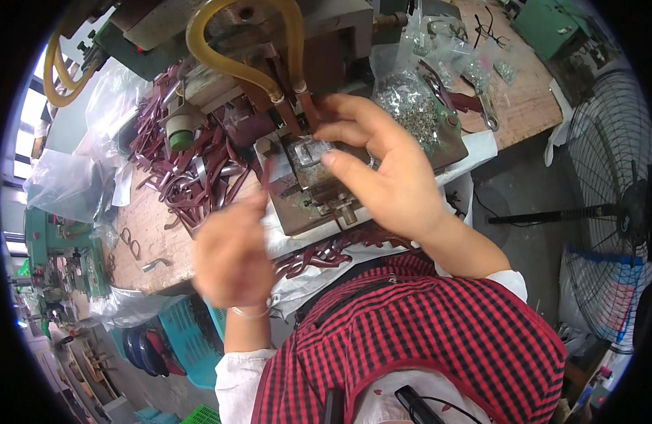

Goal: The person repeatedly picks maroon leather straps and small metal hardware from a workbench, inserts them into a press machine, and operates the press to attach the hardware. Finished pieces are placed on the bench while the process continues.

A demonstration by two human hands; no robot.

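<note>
My right hand (393,166) reaches over the small metal fixture (308,153) of a bench machine (340,42). Its thumb and curved fingers are apart, with nothing visible between them. The fingertips are close to two upright copper-coloured bars (289,119), fed by a looped yellow hose (199,32). My left hand (230,251) is at the bench's front edge, left of the fixture, and smeared by motion. Whether it holds anything is hidden. Beyond it lies a heap of maroon eyeglass temples (206,166) with metal parts showing among them.
More maroon temples (319,258) lie on white cloth between me and the bench. Right of the machine are a bag of small metal parts (407,106), pliers (489,109) and glasses frames (485,30). A black floor fan (595,212) stands right; turquoise baskets (191,336) sit below left.
</note>
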